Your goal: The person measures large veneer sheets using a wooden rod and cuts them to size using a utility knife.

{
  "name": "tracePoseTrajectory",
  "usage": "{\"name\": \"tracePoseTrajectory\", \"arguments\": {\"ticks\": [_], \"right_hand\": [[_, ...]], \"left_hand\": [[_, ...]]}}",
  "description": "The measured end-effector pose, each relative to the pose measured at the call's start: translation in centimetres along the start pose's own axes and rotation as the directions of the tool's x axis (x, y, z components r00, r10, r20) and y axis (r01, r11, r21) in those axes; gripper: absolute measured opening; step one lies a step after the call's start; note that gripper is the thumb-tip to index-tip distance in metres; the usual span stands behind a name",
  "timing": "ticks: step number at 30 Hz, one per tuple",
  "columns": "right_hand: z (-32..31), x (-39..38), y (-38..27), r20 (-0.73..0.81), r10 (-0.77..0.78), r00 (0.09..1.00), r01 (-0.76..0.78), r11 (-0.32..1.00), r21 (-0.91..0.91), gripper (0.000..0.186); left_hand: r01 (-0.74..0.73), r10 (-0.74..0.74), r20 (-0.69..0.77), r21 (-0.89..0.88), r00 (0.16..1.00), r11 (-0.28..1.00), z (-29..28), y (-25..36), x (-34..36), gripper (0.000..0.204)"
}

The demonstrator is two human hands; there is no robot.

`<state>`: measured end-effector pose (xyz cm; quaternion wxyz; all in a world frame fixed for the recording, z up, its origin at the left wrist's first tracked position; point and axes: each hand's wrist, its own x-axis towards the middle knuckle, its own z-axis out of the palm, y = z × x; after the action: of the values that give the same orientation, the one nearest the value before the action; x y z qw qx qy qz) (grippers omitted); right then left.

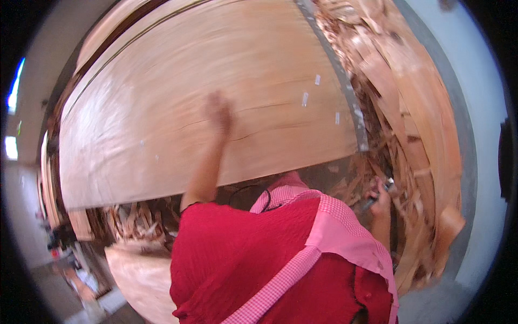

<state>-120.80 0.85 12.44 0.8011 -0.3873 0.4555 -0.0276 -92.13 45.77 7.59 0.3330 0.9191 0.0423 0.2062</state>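
Smoothing sheet (pixel 162 135), I judge; it lies before me, left hand (pixel 220 112) over it, too blurred to tell spread or curled; right hand (pixel 380 201) grips tool (pixel 368 204) near scraps (pixel 415 146); next likely needs light touch

A wood sheet (pixel 162 135) lies before the person — the left hand (pixel 219 112) over its middle, three tape pieces (pixel 305 99) toward its right edge. Right of it lie wood strips (pixel 377 65) — the right hand (pixel 381 198), tool (pixel 368 204) in it, nearby.

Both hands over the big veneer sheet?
No, the left hand is over the veneer sheet, but the right hand is outside its near right corner, gripping a grey tool.
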Motion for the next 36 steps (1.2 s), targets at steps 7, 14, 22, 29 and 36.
{"name": "tracePoseTrajectory", "arguments": {"ticks": [7, 14, 22, 29, 36], "right_hand": [[-21.1, 13.8, -12.5, 0.037, 0.065, 0.997, -0.032, 0.817, -0.575, 0.023], [-17.7, 28.7, -24.6, 0.04, 0.218, 0.975, -0.16, 0.816, -0.555, 0.016], [-4.8, 42.4, -33.6, 0.177, 0.325, 0.929, -0.055, 0.593, -0.803, 0.023], [14.7, 48.4, -35.2, 0.339, 0.519, 0.785, 0.047, 0.495, -0.868, 0.022], [35.4, 58.0, -40.3, 0.575, 0.43, 0.696, 0.409, 0.421, -0.81, 0.024]], "left_hand": [[-0.355, 0.28, 0.407, 0.121, 0.87, 0.927, 16.1, 26.3, -6.3, 0.062], [-0.103, 0.06, 0.113, 0.43, 0.992, 0.897, 22.0, 26.2, -8.2, 0.056], [-0.097, 0.013, 0.15, 0.567, 0.989, 0.818, 19.7, 30.7, -6.8, 0.047], [-0.114, -0.039, 0.242, 0.588, 0.97, 0.8, 19.8, 30.3, -6.8, 0.051], [-0.008, -0.198, 0.24, 0.655, 0.95, 0.755, 20.6, 32.5, -5.2, 0.044]]}}
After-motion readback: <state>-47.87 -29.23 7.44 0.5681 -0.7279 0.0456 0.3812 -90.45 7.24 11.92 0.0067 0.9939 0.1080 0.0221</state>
